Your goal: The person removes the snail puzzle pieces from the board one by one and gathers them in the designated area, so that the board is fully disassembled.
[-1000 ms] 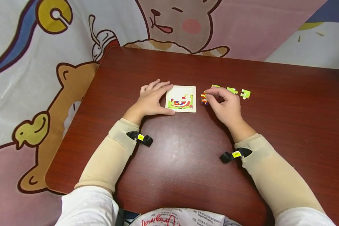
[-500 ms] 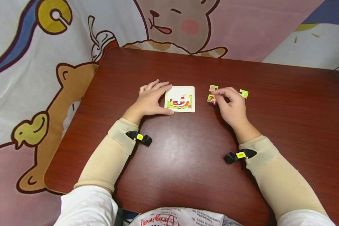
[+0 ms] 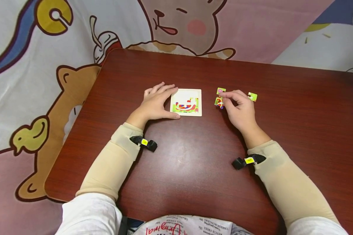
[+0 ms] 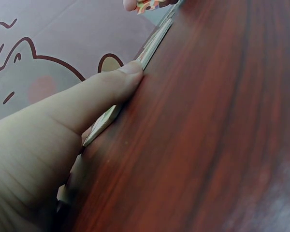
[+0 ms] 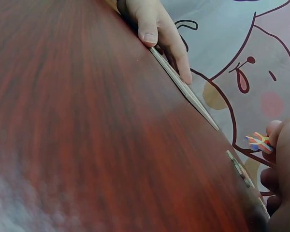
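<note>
Tray (image 3: 182,94) is touched at left corners by left hand (image 3: 154,103), fingers spread wide. Piece (image 5: 260,142) is pinched by right hand (image 3: 239,109) above table (image 3: 179,179), near loose pieces (image 3: 252,96).

A square puzzle board (image 3: 200,102) with a pale rim lay flat on the dark red-brown table (image 3: 182,147). Its lower part was filled with a red, white, blue and green picture, a small red mushroom at the near right corner; its upper part was bare white. The left hand (image 3: 156,103) spanned its left edge. To the right, the right hand (image 3: 240,111) pinched a red-and-yellow jigsaw piece (image 5: 259,142) above the tabletop. Just beyond lay a flowered green piece (image 3: 221,90); another light-green piece (image 3: 253,97) showed past the hand.
</note>
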Tool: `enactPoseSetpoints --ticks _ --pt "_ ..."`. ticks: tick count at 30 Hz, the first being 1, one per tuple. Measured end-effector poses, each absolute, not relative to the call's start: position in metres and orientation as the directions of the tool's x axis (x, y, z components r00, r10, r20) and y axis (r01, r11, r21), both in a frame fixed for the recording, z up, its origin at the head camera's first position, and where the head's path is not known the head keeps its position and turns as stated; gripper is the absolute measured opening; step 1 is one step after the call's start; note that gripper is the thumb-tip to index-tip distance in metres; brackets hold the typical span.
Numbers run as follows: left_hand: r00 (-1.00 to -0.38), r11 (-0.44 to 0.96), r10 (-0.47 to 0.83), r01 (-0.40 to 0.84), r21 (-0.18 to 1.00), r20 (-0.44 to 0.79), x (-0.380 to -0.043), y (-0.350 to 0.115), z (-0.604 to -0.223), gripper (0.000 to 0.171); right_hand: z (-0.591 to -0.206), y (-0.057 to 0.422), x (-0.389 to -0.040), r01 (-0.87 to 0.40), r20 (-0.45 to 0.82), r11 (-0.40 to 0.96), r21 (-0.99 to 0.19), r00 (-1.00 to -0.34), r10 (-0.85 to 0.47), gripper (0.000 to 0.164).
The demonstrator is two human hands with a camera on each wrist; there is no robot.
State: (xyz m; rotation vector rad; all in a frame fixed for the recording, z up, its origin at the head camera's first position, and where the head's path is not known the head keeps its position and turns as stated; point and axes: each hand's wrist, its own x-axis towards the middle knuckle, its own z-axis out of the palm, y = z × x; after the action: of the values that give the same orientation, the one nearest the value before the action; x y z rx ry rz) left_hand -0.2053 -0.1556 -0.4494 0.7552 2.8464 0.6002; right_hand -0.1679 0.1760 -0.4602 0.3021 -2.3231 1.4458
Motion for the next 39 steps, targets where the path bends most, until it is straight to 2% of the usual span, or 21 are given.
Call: enactPoseSetpoints --ticks 7,15,19,30,39 --pt "-0.865 0.797 0.501 0.446 0.407 -0.034 -0.205 -0.156 -0.450 0.116 -0.460 0.177 -0.168 -0.369 0.419 0.442 -0.818 -0.908 0.018 0.021" --pt "-0.866 0.802 0.499 0.444 0.400 -0.039 -0.205 -0.156 -0.449 0.116 -0.461 0.177 -0.168 -0.421 0.413 0.524 -0.740 -0.900 -0.140 0.021" --pt "-0.866 0.801 0.498 0.443 0.402 -0.038 -0.205 -0.156 -0.448 0.115 -0.461 0.177 -0.168 -0.449 0.434 0.537 -0.714 -0.886 -0.163 0.021" --pt "-0.866 0.801 0.498 0.441 0.405 -0.041 -0.205 -0.156 -0.451 0.116 -0.462 0.185 -0.169 -0.360 0.449 0.589 -0.724 -0.894 0.006 0.023" --pt "-0.866 0.799 0.498 0.441 0.409 -0.038 -0.206 -0.156 -0.450 0.116 -0.461 0.200 -0.167 -0.298 0.445 0.658 -0.692 -0.893 0.063 0.024"
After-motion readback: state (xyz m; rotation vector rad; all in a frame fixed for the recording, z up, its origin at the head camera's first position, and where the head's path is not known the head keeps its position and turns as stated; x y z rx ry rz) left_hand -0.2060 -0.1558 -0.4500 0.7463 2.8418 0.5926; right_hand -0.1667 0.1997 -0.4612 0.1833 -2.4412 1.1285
